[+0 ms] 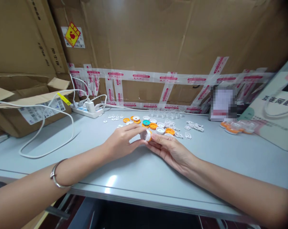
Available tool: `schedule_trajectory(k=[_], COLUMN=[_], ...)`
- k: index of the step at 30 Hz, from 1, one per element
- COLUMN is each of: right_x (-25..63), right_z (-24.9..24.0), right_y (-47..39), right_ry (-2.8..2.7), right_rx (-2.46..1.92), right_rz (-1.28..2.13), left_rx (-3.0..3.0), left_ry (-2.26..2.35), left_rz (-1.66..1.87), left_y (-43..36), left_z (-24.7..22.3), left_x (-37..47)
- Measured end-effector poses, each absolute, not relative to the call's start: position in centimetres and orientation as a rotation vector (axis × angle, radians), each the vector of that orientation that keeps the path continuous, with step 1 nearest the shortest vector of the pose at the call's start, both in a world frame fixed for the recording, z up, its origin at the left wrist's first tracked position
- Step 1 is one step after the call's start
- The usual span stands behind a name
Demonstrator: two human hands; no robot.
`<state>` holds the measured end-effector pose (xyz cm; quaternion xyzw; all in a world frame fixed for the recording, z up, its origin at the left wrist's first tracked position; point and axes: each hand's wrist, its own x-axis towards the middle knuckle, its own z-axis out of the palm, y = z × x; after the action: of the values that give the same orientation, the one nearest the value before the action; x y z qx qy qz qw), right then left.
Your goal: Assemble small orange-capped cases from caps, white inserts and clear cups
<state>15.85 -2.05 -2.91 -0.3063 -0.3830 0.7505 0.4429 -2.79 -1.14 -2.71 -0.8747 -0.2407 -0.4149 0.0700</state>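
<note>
A small round white-and-orange plastic part (146,135) is held up just above the table, between my two hands. My left hand (123,140) pinches its left side with thumb and fingertips. From the other side my right hand (174,149) grips the orange edge, the fingers curled underneath. Just behind them lie round rings: an orange ring (153,126), a white ring (160,130) and a green disc (146,122) among several others. White lattice-like plastic pieces (194,126) are spread to the right of the rings. Small white discs (114,118) lie to the left.
Transparent cups (166,113) line the back of the table (105,171). A power strip (88,111) with looping white cables and an open cardboard box (26,101) stand at left. A phone-like upright object (221,103) and a heap of orange-and-transparent pieces (238,126) are at right.
</note>
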Motion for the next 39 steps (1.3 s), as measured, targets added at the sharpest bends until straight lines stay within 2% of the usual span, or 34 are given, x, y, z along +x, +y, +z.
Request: schedule_trajectory(k=[6, 12, 18, 21, 31, 39], right_x=[16.1, 16.3, 16.8, 17.5, 18.6, 19.0], right_z=[-2.9, -2.7, -1.9, -1.6, -3.3, -2.8], right_y=[-2.1, -2.7, -2.3, -1.9, -1.9, -3.3], right_ry=[-1.019, -1.106, -0.942, -0.849, -0.831, -0.849], right_rx=[-0.767, -0.757, -0.728, -0.686, -0.763, -0.775], right_rz=[1.863, 1.765, 1.814, 1.829, 1.814, 1.776], left_rx=[-2.607, -2.670, -2.955, -3.044, -2.978, -2.784], left_ry=[-0.653, -0.737, -0.750, -0.663, -0.617, -0.443], left_rz=[-1.129, -1.302, -0.950, -0.905, -1.175, -1.277], left_y=[-1.5, -1.9, -0.1, 1.1, 0.9, 0.2], left_z=[-2.5, -2.2, 1.7, 3.1, -1.9, -2.0], left_x=[-3.0, -2.5, -2.0, -1.5, -0.3, 0.1])
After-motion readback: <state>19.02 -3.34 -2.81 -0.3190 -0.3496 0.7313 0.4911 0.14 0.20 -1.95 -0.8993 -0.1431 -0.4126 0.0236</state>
